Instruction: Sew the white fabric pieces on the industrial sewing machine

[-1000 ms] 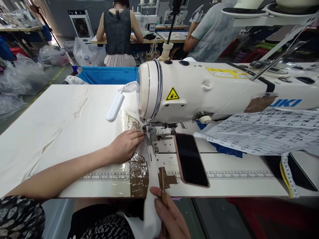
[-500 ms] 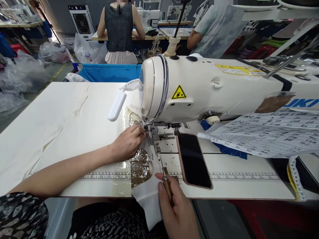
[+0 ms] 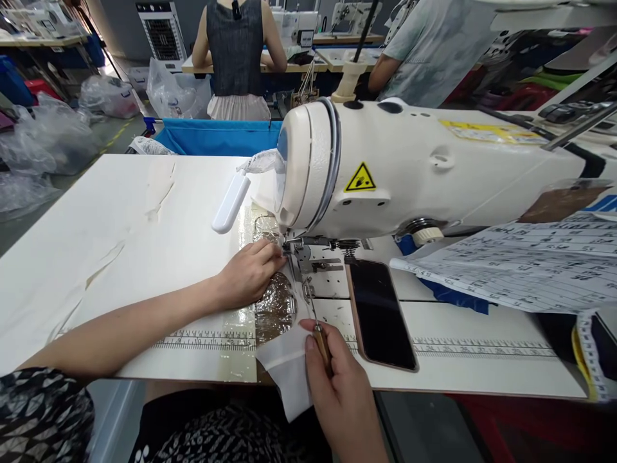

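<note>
A strip of white fabric (image 3: 288,366) runs from under the presser foot of the sewing machine (image 3: 376,167) and hangs over the table's front edge. My left hand (image 3: 250,273) is closed beside the needle, its fingertips pinching the fabric at the presser foot. In my right hand (image 3: 340,386), lower down by the table edge, is an awl (image 3: 322,344) with a wooden handle. Its thin metal shaft points up toward the needle plate. Thumb and forefinger of that hand also lie against the fabric's right edge.
Right of the needle plate lies a phone (image 3: 383,315). Beyond it are written paper sheets (image 3: 520,263) and a tape measure (image 3: 588,360). A white plastic piece (image 3: 231,202) lies left of the machine head. Behind the table is a blue bin (image 3: 216,137); two people sit further back.
My right hand and the awl have moved slightly up the fabric, toward the needle. The fabric's hanging end has risen a little. My left hand stays by the needle. The view has shifted slightly.
</note>
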A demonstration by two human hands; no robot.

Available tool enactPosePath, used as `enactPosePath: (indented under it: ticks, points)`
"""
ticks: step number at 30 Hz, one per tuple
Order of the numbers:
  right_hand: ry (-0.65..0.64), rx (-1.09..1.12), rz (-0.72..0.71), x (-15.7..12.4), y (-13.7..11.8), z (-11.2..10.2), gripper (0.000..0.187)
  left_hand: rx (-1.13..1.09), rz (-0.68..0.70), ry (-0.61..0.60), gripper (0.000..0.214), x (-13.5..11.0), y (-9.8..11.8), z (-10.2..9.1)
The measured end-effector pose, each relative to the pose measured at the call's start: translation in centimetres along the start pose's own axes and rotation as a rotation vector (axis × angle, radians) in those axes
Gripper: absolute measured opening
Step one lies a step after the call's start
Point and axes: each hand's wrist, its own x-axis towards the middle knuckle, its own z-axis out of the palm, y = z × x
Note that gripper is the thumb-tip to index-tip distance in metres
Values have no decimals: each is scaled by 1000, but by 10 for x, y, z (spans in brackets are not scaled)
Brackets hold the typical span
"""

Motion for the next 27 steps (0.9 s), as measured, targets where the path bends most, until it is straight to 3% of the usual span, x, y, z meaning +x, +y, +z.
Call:
enactPosePath:
  ticks: [7, 14, 21, 27]
  points:
    - [56, 60, -3, 5, -8, 5, 28, -63, 83, 40, 29, -1, 1, -1]
    - [78, 30, -74, 19, -4, 10, 26, 11, 19, 2, 34, -2, -2, 1]
    - [51, 29, -1, 24, -8, 11, 27, -29, 54, 56, 34, -3, -1, -1]
    - [83, 16, -36, 26, -9, 11, 27, 37, 50, -13, 32, -2, -2, 1]
